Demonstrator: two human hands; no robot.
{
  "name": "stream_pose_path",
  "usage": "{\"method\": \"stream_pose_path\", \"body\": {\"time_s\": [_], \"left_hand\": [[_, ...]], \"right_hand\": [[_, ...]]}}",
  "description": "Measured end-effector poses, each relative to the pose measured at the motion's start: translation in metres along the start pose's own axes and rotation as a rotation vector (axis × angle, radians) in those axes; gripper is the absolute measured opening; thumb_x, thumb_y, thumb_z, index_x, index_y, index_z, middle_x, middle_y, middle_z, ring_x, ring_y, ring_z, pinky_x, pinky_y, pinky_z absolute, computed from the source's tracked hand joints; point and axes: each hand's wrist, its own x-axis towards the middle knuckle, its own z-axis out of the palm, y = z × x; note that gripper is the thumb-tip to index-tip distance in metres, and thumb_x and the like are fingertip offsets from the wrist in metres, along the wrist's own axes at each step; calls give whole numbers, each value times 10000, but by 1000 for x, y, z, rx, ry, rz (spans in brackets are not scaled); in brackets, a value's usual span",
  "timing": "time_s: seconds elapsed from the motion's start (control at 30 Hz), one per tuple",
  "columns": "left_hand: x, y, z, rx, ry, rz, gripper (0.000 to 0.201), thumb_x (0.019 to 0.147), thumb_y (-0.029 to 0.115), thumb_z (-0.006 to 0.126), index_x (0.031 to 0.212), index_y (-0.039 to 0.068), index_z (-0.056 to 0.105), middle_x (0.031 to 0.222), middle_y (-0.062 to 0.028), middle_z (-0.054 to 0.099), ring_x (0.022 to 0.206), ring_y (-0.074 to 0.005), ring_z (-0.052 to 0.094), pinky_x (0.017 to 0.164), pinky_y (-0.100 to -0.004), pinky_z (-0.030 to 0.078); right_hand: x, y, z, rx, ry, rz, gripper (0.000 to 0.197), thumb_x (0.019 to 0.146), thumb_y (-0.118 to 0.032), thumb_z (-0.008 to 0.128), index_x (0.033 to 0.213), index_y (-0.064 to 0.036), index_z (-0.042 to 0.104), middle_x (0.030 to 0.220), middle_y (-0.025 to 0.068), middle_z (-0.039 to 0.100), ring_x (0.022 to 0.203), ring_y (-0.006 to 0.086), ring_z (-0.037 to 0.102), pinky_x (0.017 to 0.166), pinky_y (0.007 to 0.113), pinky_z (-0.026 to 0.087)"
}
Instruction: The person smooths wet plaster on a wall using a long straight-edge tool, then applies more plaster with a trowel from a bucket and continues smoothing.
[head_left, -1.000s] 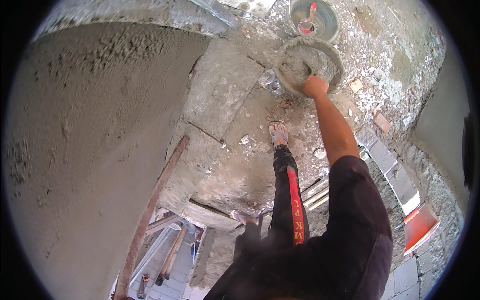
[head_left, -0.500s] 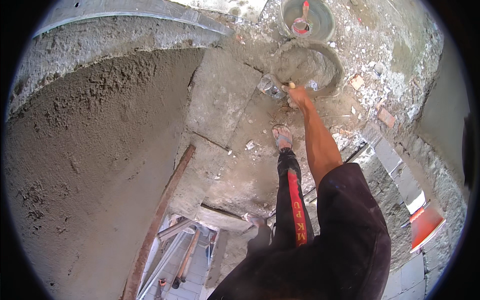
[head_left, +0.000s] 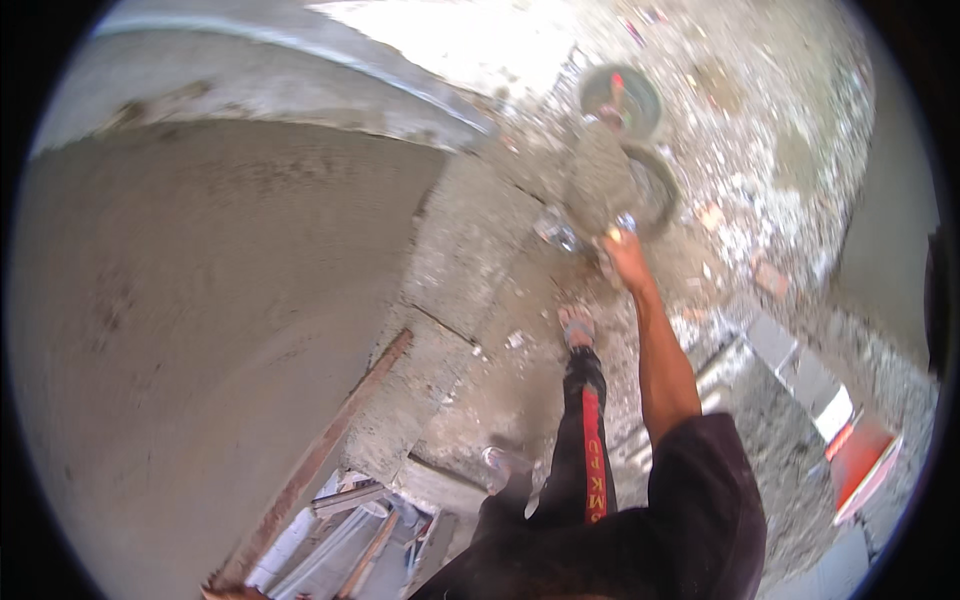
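Fingers of the right hand [head_left: 627,260] are curled around a trowel [head_left: 614,234], its heap of wet mortar [head_left: 600,180] overlapping the left rim of the mortar bucket [head_left: 671,188]. Tight at the far edge: another bucket [head_left: 656,105] with a red-handled tool [head_left: 618,88] sits right there. More room leftward, over the concrete slab [head_left: 465,235]. Sandalled foot [head_left: 577,327] is near the hand, not touching.

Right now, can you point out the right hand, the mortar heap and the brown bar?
Right hand [head_left: 627,260]: head view, on the back of the hand.
Mortar heap [head_left: 600,182]: head view, on the middle of its surface.
Brown bar [head_left: 311,465]: head view, about midway along its length.
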Motion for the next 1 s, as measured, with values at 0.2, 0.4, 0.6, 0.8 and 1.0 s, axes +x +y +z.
{"method": "stream_pose_path", "body": {"time_s": [0.2, 0.4, 0.6, 0.8, 1.0], "left_hand": [[-71, 30, 102, 139, 140, -231, 379, 876, 341, 682, 898, -35, 719, 877, -87, 677, 753, -149, 597, 700, -330, 514], [-52, -24, 90, -364, 130, -52, 259, 869, 121, 738, 1023, -75, 668, 898, -77, 674, 737, -162, 622, 667, -314, 528], [-42, -30, 93, -259, 120, -83, 203, 866, 82, 727, 976, -74, 660, 816, -74, 659, 712, -140, 592, 651, -306, 486], [-30, -38, 101, -373, 62, -96, 186, 867, 65, 715, 948, -88, 647, 827, -72, 659, 721, -155, 585, 679, -326, 481], [-31, -22, 107, -249, 88, -68, 200, 860, 47, 711, 969, -110, 651, 860, -88, 676, 738, -164, 600, 698, -341, 495]], "right_hand": [[-132, -140, 84, 479, 73, -32, 52, 878, -82, 517, 844, -53, 545, 632, 15, 502, 443, 101, 457, 374, 272, 378], [-273, -307, 171, 714, 29, -575, 144, 865, -26, 497, 1007, -49, 496, 750, 67, 518, 537, 138, 508, 454, 289, 429], [-356, -452, 186, 620, 653, -1260, 256, 918, -21, 576, 1137, -15, 445, 871, 126, 574, 627, 192, 616, 506, 300, 547], [-342, -530, 253, 732, 1006, -1532, 145, 910, -24, 604, 970, -12, 473, 843, 123, 576, 579, 167, 580, 469, 273, 527], [-239, -302, 350, -858, 426, -951, 447, 838, -125, 606, 1244, 34, 505, 882, 260, 642, 805, 419, 639, 712, 496, 503]]}}
